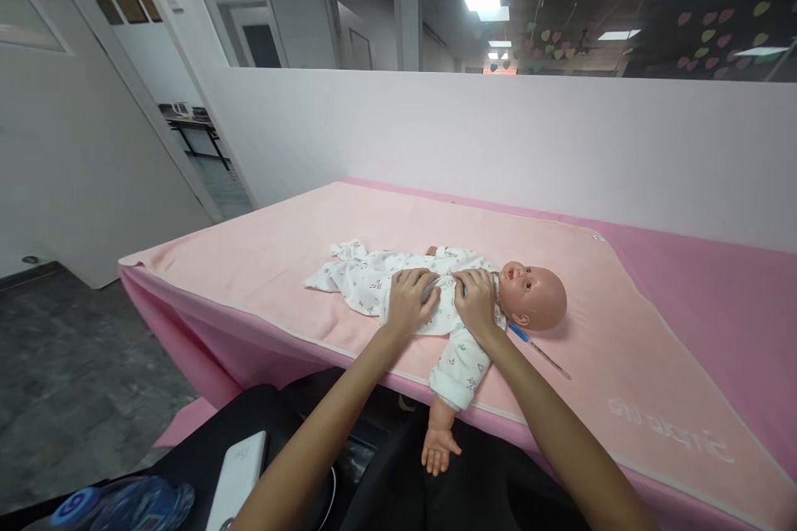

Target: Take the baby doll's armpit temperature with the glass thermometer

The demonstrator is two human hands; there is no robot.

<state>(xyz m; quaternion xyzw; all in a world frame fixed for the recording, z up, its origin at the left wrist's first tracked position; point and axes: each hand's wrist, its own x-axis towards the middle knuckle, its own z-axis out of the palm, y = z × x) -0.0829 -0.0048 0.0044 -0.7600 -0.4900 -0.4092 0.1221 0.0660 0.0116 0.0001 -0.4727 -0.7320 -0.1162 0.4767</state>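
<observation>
A baby doll (535, 297) lies on its back on the pink blanket, its head to the right. It wears a white patterned top (464, 361) and white patterned trousers (361, 282). My left hand (409, 299) is on the lower front of the top, fingers curled on the cloth near the waist. Close beside it, my right hand (476, 299) grips the top's front near the chest, thumb and fingers bent together. Between both hands the front edge of the top shows. The doll's near arm hangs over the table edge, palm open.
A thin stick with a blue end (519, 333) lies beside the doll's head. The pink blanket (647, 365) covers the table up to a white wall (560, 149). Below left are a white power bank (237, 473) and a plastic bottle (137, 504).
</observation>
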